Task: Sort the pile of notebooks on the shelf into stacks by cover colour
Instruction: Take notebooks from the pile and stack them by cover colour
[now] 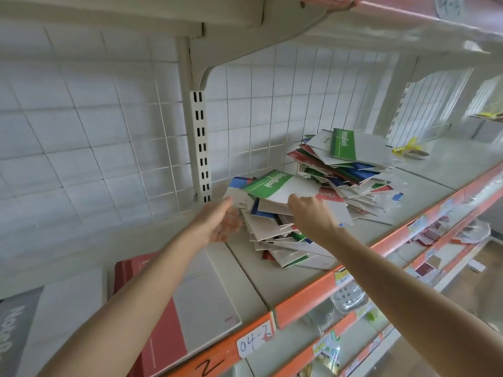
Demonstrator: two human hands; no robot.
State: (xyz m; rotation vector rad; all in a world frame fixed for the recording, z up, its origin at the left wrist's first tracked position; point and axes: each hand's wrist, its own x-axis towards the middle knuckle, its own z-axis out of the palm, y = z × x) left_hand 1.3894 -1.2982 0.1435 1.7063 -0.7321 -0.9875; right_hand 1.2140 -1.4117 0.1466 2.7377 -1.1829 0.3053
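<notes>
A messy pile of notebooks (340, 170) with green, blue, red and white covers lies on the shelf (245, 268). On its near part sits a green-and-white notebook (275, 185). My right hand (313, 216) pinches that notebook's near white edge. My left hand (217, 221) is at the pile's left side with relaxed fingers, blurred, close to a white cover. To the left lies a red-and-white notebook (190, 295), and further left a grey one (16, 330), both flat on the shelf.
A white wire grid (109, 131) backs the shelf, with a slotted upright post (200, 142). Another shelf hangs overhead. An orange front rail (313, 297) carries a "04-2" label (254, 340). Small packaged goods fill lower shelves at the right. A yellow-tied bag (411, 151) lies behind the pile.
</notes>
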